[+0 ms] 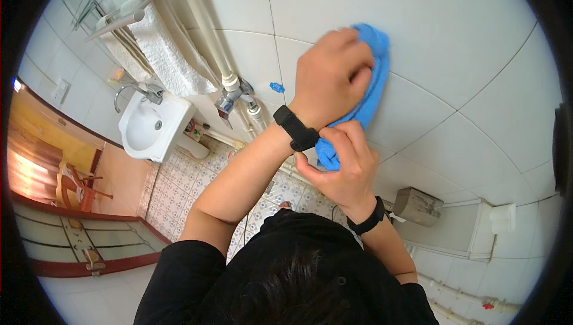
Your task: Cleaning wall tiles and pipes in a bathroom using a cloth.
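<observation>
My left hand [333, 74] is curled around a blue cloth [379, 65] in front of the white tiled wall, with the cloth hanging down beyond its fingers. A black strap with a small module [297, 128] circles the left wrist. Just below, my right hand [351, 159] has its thumb and forefinger at the edge of that strap, and the cloth's lower end shows between them. Whether these fingers grip the strap, the cloth or both is unclear. Another black strap [369, 217] is on the right wrist.
Left are a white washbasin [143, 130], a towel rack [118, 25] with white towels [168, 52], and a pipe with a metal valve [230, 101]. A blue sticker [277, 87] is on the wall. A metal paper holder [418, 206] is at lower right, a framed door [94, 246] at lower left.
</observation>
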The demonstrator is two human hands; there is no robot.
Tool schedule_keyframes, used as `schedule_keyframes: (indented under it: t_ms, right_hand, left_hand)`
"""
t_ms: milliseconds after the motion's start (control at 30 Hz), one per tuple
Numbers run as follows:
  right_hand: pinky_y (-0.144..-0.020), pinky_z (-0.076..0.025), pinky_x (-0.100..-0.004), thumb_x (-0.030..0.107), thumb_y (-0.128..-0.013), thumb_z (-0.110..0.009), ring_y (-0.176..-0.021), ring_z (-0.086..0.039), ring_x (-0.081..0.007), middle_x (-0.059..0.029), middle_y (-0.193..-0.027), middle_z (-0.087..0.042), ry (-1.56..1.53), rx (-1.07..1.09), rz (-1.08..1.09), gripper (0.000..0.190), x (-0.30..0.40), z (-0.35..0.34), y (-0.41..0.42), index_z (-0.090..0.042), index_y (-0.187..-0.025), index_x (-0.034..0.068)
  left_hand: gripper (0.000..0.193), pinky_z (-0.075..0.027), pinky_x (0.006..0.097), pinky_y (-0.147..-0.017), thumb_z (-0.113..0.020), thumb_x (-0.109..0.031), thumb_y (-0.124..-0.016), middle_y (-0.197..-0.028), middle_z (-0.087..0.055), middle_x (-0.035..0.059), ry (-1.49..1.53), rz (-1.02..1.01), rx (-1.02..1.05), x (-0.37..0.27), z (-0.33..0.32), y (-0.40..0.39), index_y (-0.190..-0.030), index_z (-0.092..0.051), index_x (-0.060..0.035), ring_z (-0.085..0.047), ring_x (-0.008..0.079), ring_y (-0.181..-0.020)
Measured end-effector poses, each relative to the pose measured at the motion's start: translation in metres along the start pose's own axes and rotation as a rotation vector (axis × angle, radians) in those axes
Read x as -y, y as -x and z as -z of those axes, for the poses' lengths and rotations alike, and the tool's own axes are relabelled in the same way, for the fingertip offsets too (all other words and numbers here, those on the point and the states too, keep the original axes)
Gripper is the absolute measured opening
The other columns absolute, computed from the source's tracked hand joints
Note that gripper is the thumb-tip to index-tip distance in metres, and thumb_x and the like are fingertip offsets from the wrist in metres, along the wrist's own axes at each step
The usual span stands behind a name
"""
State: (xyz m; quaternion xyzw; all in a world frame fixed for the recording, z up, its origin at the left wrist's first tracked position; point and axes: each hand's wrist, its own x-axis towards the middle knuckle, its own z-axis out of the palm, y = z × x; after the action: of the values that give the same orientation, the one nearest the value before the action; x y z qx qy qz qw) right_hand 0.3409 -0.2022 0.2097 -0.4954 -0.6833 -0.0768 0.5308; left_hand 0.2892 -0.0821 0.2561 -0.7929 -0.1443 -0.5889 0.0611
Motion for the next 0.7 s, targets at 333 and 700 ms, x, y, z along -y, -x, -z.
schedule_keyframes:
  t_ms: [333,700]
  right_hand:
    - [-0.048,-0.048,-0.0299,0.020,-0.061,-0.082,-0.058,-0.058,-0.0189,-0.0029,-0.084,-0.053,0.083,-0.018,0.129,0.037,0.001,0.003,-0.004,-0.064,-0.091,0.008]
    - [-0.048,-0.047,-0.0306,0.019,-0.061,-0.081,-0.058,-0.057,-0.0190,-0.0030,-0.085,-0.052,0.147,0.069,0.083,0.038,0.008,0.012,-0.006,-0.064,-0.093,0.009]
  left_hand:
    - [0.005,-0.039,0.0190,-0.056,-0.056,0.002,-0.078,-0.072,-0.056,-0.0018,0.512,0.697,-0.220,0.005,0.002,-0.001,-0.077,-0.059,-0.0015,-0.048,0.0038,-0.063]
    - [0.005,-0.040,0.0195,-0.064,-0.057,0.002,-0.079,-0.073,-0.057,-0.0018,0.598,0.762,-0.244,0.006,0.004,0.001,-0.079,-0.060,-0.0017,-0.049,0.0044,-0.068]
